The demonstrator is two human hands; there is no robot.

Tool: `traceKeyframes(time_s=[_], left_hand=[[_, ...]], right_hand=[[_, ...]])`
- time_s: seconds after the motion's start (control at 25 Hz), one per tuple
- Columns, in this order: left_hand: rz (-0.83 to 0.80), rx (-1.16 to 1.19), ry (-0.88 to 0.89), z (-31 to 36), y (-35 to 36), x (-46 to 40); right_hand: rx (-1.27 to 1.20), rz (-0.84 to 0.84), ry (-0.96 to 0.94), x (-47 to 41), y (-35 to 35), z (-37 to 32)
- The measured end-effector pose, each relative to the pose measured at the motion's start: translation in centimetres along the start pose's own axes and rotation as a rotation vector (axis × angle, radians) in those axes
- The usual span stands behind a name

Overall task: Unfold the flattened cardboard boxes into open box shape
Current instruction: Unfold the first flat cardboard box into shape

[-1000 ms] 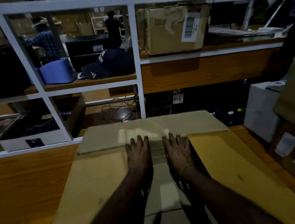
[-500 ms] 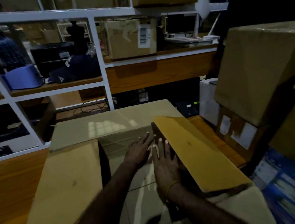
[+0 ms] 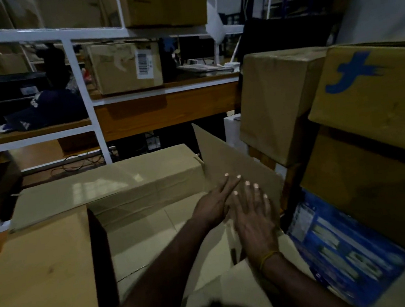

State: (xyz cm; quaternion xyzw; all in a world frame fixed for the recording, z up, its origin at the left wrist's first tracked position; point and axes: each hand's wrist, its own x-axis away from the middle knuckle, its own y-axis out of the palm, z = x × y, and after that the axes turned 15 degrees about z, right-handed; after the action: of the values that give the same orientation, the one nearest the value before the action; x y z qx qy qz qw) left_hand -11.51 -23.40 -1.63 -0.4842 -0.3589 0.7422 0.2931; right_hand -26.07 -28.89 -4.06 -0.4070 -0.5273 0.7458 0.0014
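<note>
L hand (image 3: 215, 204) & R hand (image 3: 254, 219) flat on box flap (image 3: 225, 160), palms hidden

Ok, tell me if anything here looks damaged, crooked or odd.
Nothing stands out. Both hands, left hand and right hand, press flat against the raised right flap of the open cardboard box. The shelf box has scuffed tape, though it sits square.

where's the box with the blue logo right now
In the head view, the box with the blue logo sits at the right edge atop a stack, beside a plain brown box, above the blue printed carton.
</note>
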Motion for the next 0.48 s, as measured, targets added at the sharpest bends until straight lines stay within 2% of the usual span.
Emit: traceKeyframes(time_s=[0.2, 0.28, 0.36, 0.4, 0.48], left_hand=[[-0.07, 0.024, 0.07, 3.6, 2.3, -0.9], [-0.085, 0.011, 0.082, 4.4, 3.0, -1.0], [-0.108, -0.006, 0.09, 5.0, 3.5, -0.9], [-0.116, -0.013, 0.091, 5.2, 3.7, -0.7], [-0.128, -0.031, 0.092, 5.1, 3.8, -0.5]], right_hand=[[0.013, 0.051, 0.171, 2.6, -0.1, 4.4], [0.003, 0.031, 0.305, 3.2, -0.4, 5.3], [-0.068, -0.088, 0.388, 3.1, -1.1, 4.9], [-0.07, -0.194, 0.337, 3.0, -0.9, 4.4], [-0.243, -0.139, 0.369, 2.5, 0.8, 3.7]])
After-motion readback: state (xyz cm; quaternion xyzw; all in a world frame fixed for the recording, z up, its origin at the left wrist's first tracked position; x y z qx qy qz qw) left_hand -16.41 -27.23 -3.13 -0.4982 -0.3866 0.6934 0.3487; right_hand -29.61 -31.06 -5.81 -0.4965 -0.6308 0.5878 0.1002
